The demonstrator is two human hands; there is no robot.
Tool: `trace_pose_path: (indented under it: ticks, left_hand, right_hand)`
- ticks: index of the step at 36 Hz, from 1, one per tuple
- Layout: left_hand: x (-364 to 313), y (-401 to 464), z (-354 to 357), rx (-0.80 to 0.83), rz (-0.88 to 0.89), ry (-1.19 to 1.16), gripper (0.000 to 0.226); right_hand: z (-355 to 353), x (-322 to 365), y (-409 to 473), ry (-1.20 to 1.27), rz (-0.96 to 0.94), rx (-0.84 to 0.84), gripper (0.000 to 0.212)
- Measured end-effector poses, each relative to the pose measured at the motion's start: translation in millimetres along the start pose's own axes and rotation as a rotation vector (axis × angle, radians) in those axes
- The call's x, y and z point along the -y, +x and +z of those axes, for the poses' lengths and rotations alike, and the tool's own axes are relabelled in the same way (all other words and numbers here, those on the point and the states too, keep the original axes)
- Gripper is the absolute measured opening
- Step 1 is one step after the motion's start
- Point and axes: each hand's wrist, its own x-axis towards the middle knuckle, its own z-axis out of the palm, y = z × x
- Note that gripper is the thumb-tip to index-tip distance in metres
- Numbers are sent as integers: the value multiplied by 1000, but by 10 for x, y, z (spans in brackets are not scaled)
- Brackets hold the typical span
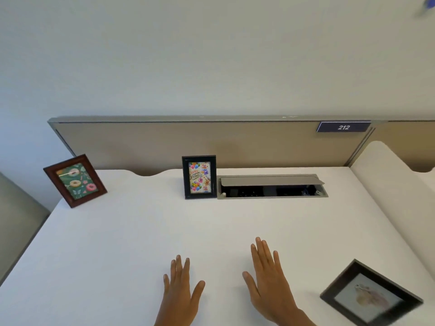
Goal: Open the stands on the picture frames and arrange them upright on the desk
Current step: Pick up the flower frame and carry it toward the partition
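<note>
on the desk (141,231), donut frame (74,181) far left, birthday frame (199,177) left of cable tray (273,188), third frame (370,295) near right.

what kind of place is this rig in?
Likely an office cubicle or shared workstation: a white desk backed by a tan partition panel, a numbered plate reading 212, and a cable box with its flap open, set into the desktop.

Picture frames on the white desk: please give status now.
Both hands, left and right, open, empty. Brown wooden frame and black birthday frame upright. Dark frame near right. Nothing blocking.
</note>
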Motion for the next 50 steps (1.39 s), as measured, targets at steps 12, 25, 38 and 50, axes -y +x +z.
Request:
trace_pose_path:
  ticks: [12, 25, 38, 50]
  left_hand:
    - [-689, -328, 496, 68, 106, -52, 123]
    - [-1579, -450, 965, 104, 296, -34, 112]
    - [-2589, -293, 1094, 140, 309, -253, 75]
    - [-3295, -45, 1167, 261, 305, -500, 65]
  right_hand:
    - [-42, -587, -865, -4, 134, -59, 77]
    - [-522, -1400, -1469, -1, 232, -231, 83]
    - [-1310, -1803, -1753, 109, 339, -391, 79]
    - [-1463, -1908, -1733, 878, 761, -367, 64]
